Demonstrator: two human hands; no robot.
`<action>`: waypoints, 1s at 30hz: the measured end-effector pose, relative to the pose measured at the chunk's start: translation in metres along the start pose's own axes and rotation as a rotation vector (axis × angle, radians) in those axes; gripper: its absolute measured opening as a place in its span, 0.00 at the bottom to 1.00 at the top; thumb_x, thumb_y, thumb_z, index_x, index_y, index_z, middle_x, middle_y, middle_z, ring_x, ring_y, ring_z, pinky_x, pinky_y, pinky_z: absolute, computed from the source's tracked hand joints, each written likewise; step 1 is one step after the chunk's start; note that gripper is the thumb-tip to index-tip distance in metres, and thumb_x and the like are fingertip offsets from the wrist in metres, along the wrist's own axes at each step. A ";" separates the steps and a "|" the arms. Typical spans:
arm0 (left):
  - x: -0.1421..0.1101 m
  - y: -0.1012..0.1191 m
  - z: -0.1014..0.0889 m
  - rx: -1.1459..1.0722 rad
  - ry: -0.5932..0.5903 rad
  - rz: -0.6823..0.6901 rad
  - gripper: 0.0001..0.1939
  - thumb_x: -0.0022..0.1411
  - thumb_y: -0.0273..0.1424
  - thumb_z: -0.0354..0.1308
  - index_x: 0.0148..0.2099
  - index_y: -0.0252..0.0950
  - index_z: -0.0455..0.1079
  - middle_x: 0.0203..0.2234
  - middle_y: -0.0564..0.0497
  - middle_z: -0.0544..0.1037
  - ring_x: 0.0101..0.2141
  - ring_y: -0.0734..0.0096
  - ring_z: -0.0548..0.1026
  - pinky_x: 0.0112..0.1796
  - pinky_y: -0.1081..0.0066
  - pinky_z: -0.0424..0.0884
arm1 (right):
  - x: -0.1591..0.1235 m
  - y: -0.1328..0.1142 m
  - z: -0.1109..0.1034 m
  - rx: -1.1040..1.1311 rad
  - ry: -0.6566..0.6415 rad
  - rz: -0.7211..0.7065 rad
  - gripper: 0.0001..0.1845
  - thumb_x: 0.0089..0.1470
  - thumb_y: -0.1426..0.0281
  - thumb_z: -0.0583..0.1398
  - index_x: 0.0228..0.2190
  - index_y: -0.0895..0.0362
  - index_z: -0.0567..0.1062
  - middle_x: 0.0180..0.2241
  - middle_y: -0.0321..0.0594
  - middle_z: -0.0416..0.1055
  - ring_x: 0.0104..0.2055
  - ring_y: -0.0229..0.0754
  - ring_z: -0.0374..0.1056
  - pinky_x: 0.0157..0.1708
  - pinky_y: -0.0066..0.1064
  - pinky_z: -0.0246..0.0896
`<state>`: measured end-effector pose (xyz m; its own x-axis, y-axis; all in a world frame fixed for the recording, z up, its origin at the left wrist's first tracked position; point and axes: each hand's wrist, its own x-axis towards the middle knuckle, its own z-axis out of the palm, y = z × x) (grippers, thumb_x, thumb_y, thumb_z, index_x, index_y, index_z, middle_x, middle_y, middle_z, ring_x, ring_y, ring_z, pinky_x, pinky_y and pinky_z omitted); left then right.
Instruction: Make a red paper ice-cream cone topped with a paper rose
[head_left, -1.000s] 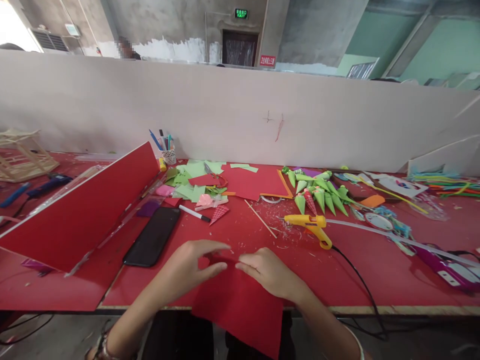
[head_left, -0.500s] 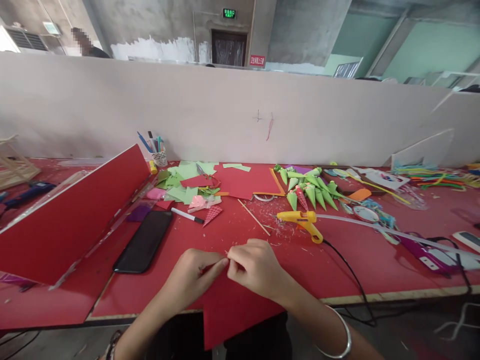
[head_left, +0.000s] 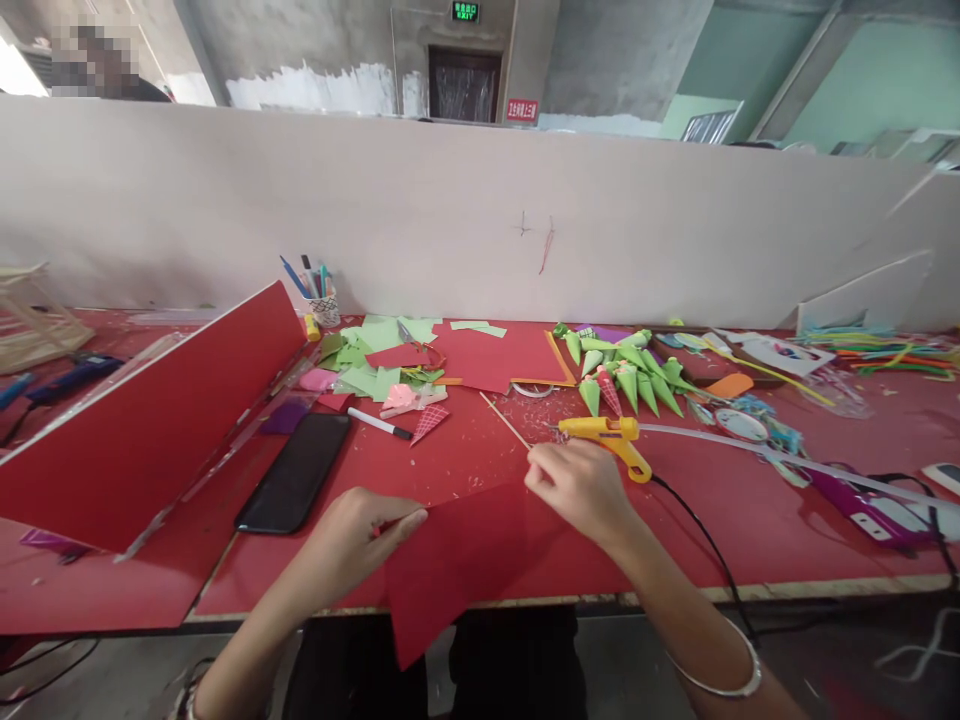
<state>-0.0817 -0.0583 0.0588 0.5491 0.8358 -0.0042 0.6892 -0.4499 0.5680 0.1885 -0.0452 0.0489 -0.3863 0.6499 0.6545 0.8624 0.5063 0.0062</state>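
My left hand (head_left: 367, 535) pinches the upper left corner of a sheet of red paper (head_left: 457, 560) between thumb and finger. The sheet slants over the table's front edge, its lower corner hanging above my lap. My right hand (head_left: 574, 487) is off the sheet, fingers curled around the near end of a thin wooden stick (head_left: 504, 417); my fingers hide that end. Just behind this hand lies a yellow hot glue gun (head_left: 600, 430). A pink checkered paper cone (head_left: 430, 422) and a white marker (head_left: 379, 424) lie farther back, between the hands.
A black phone (head_left: 296, 475) and a standing red board (head_left: 157, 420) are on the left. Green paper scraps (head_left: 367, 365) and a pen cup (head_left: 324, 308) sit behind. Several green paper cones (head_left: 630, 375) are piled back right. The glue gun's cord (head_left: 701, 540) runs off the front edge.
My right hand has let go of the red paper and moved right and forward to the wooden stick. My left hand still holds the sheet, which has swung up and flatter.
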 end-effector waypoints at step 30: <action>0.005 -0.013 0.001 0.662 0.562 0.195 0.11 0.50 0.23 0.46 0.18 0.36 0.60 0.10 0.57 0.63 0.15 0.77 0.57 0.21 0.74 0.51 | 0.020 -0.027 -0.016 0.306 -0.403 -0.092 0.13 0.58 0.68 0.47 0.24 0.56 0.65 0.21 0.33 0.66 0.23 0.33 0.61 0.25 0.26 0.46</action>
<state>-0.0875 -0.0486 0.0506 0.4920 0.6778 0.5464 0.8352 -0.5446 -0.0764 0.1627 -0.0555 0.0738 -0.6035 0.7314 0.3177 0.7071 0.6750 -0.2108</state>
